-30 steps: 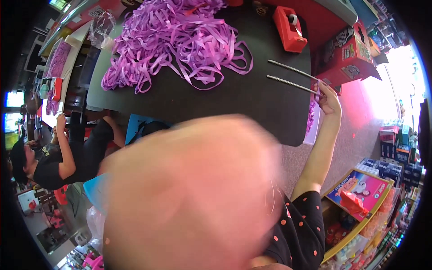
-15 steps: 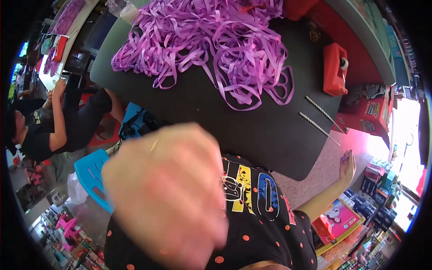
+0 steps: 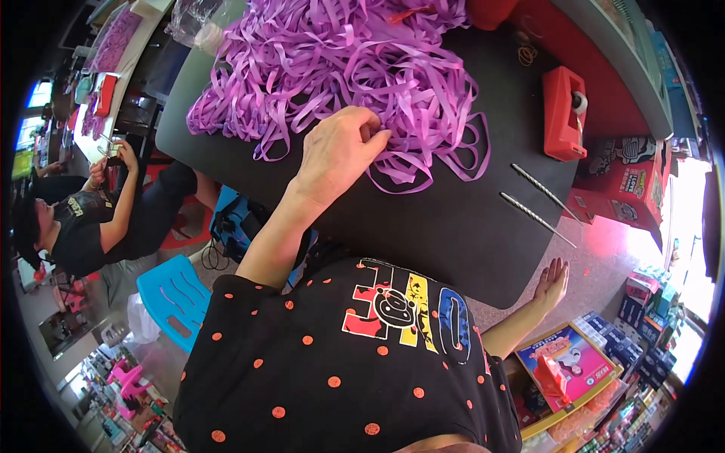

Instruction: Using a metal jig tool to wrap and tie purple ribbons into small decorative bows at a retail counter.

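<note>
A big tangled heap of purple ribbon (image 3: 332,60) covers the far part of the dark table (image 3: 453,241). My left hand (image 3: 340,151) reaches in at the heap's near edge, its fingers curled and its thumb close to the forefinger, closed on the purple ribbon; the exact strand is partly hidden by the fingers. Off the table's right side, my right hand (image 3: 551,285) is held palm up with its fingers stretched out and nothing in it.
Two twisted metal rods (image 3: 536,215) lie at the table's right edge, partly overhanging. Beyond them stands a red tape dispenser (image 3: 565,113), with yellowish rubber bands (image 3: 526,54) farther back. A blue stool (image 3: 177,298) is at left, near a seated person (image 3: 91,226).
My left hand has swung from close in front of my chest out to the ribbon heap. My right hand has come slightly nearer and left. The other person's hands have shifted.
</note>
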`<control>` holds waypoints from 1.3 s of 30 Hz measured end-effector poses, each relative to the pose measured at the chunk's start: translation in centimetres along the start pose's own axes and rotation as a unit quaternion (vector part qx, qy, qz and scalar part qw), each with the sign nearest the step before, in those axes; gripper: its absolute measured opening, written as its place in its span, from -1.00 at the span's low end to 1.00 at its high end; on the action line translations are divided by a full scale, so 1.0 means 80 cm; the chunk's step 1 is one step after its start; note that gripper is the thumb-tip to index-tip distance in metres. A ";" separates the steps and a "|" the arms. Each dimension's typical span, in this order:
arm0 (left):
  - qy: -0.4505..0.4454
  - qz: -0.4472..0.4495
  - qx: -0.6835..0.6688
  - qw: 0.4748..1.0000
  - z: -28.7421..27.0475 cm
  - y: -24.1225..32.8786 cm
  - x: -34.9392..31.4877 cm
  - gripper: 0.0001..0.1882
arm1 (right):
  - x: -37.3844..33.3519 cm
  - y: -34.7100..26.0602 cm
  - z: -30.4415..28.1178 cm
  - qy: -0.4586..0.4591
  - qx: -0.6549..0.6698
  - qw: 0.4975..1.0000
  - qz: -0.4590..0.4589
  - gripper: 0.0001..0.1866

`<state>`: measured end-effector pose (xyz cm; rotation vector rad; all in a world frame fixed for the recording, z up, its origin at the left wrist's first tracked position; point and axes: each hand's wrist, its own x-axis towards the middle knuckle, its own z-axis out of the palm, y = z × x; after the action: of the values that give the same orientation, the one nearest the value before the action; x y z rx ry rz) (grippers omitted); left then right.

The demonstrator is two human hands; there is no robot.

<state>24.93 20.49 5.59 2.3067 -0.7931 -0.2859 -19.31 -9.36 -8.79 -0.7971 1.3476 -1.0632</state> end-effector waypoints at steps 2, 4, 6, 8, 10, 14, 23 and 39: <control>-0.003 0.009 -0.082 0.997 0.001 -0.011 -0.001 -0.80 | -0.031 -0.009 0.003 0.018 0.007 0.999 -0.037 -0.48; -0.026 -0.003 -0.154 0.988 -0.017 -0.010 -0.002 -0.80 | -0.052 -0.019 -0.003 0.057 0.034 0.993 -0.093 -0.54; -0.023 -0.003 -0.289 0.957 -0.042 -0.011 -0.006 -0.81 | -0.068 -0.035 0.008 0.081 0.046 0.989 -0.113 -0.58; -0.002 0.023 -0.404 0.914 -0.083 0.005 -0.010 -0.83 | -0.073 -0.047 0.007 0.055 0.039 0.982 -0.176 -0.61; 0.014 0.106 -0.530 0.841 -0.128 0.031 -0.014 -0.82 | -0.079 -0.064 0.016 0.047 0.064 0.977 -0.197 -0.62; -0.063 0.256 -0.688 0.677 -0.244 0.065 -0.013 -0.73 | -0.103 -0.113 0.068 0.009 0.114 0.964 -0.238 -0.67; -0.355 0.215 -0.310 0.855 -0.175 0.223 0.030 -0.68 | -0.206 -0.192 0.208 -0.362 0.020 0.875 -0.322 -0.67; -0.643 0.259 -0.159 0.703 0.066 0.366 0.055 -0.77 | -0.199 -0.265 0.115 -0.292 -0.241 0.866 -0.326 -0.81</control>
<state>12.70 -2.21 21.08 1.1662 -1.7841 -1.6897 -11.81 -3.22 17.52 -1.8789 0.8142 -0.8593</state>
